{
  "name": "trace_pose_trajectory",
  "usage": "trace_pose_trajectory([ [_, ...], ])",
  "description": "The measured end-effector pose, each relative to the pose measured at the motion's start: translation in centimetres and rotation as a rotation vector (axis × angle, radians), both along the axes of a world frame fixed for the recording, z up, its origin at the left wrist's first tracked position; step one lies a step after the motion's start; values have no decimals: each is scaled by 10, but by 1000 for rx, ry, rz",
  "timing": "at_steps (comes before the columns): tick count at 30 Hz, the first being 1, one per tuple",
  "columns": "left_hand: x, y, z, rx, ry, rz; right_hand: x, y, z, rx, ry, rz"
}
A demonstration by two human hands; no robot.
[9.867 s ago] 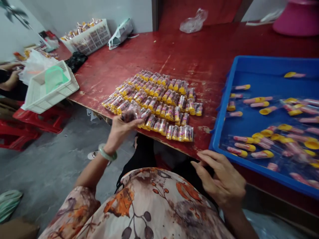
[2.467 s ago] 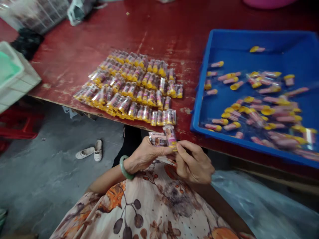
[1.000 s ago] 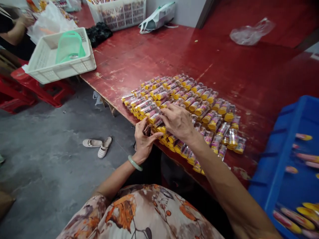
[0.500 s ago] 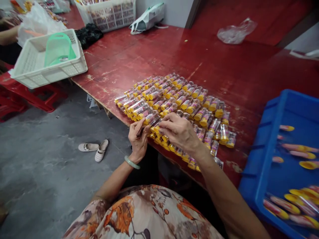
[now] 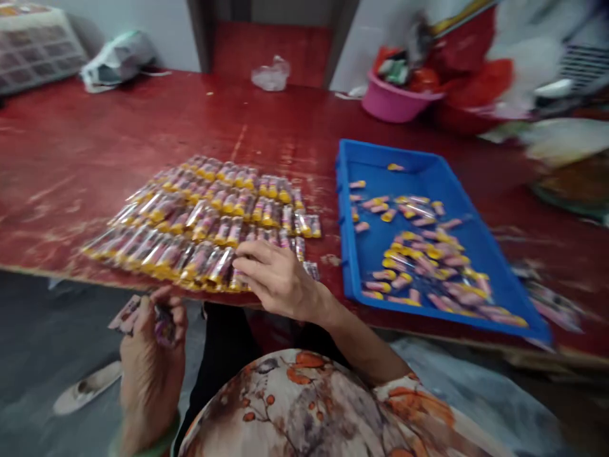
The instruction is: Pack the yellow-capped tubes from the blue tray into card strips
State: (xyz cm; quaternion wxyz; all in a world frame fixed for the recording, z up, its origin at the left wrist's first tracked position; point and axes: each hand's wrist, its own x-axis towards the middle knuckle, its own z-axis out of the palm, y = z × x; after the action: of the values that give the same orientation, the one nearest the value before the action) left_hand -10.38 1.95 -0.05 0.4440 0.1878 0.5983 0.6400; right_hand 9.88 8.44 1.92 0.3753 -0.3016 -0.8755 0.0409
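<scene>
My left hand is closed below the table's front edge. Between its thumb and fingers are small purple printed wrappers, blurred, with one end poking out to the left. My right hand reaches over the near right part of the piled tubes. Its fingers are bent and pressed together at the tubes; whatever they grip is hidden. The clear wrapped tubes with yellow ends lie in several tight rows, stacked along the front edge of the red table.
To the right, a blue tray holds loose pink and yellow pieces. Behind it stand a pink basin and bags. A crumpled clear bag and a white bag lie at the back. A shoe is on the floor.
My view has swung to the right, bringing the whole blue tray in. My hands have parted: the left has dropped below the table edge, the right stays over the near tubes.
</scene>
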Motion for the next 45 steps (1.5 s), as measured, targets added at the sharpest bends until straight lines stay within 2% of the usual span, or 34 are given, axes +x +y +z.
trace_pose_trajectory([
  [3, 25, -17, 18, -389, -383, -245, 81, -20, -2, 81, -28, -229],
  [5, 49, -24, 20, -596, -534, -432, 147, -21, -9, 47, -142, -500],
  [7, 73, -25, 13, -595, -557, -629, 204, -9, -21, -126, -312, -737],
  [9, 95, -19, 3, -488, -520, -773, 241, 11, -36, -262, -395, -773],
  [11, 112, -10, -8, -396, -462, -840, 256, 32, -51, -323, -401, -739],
  [13, 126, -2, -14, -349, -434, -845, 258, 48, -63, -359, -364, -695],
  [15, 136, 2, -15, -327, -449, -834, 258, 56, -68, -389, -297, -667],
  [18, 147, 2, -14, -294, -465, -807, 262, 46, -60, -385, -136, -658],
  [21, 154, 1, -17, -241, -428, -729, 256, 7, -40, -334, 87, -663],
  [23, 158, 1, -21, -203, -416, -690, 233, -32, -27, -347, 269, -626],
  [24, 160, 1, -22, -187, -416, -682, 216, -52, -23, -434, 500, -567],
  [25, 162, 1, -23, -176, -417, -678, 197, -70, -21, -521, 629, -547],
  [27, 165, 0, -23, -178, -413, -682, 158, -99, -23, -673, 693, -532],
  [29, 168, -2, -21, -212, -394, -703, 126, -112, -31, -814, 778, -509],
  [31, 169, -4, -18, -244, -374, -735, 109, -113, -41, -886, 864, -524],
  [34, 169, -7, -15, -258, -371, -774, 105, -105, -50, -925, 943, -557],
  [37, 168, -9, -17, -246, -356, -772, 107, -101, -51, -948, 945, -554],
  [45, 163, -13, -30, -148, -306, -724, 101, -111, -52, -930, 936, -599],
])
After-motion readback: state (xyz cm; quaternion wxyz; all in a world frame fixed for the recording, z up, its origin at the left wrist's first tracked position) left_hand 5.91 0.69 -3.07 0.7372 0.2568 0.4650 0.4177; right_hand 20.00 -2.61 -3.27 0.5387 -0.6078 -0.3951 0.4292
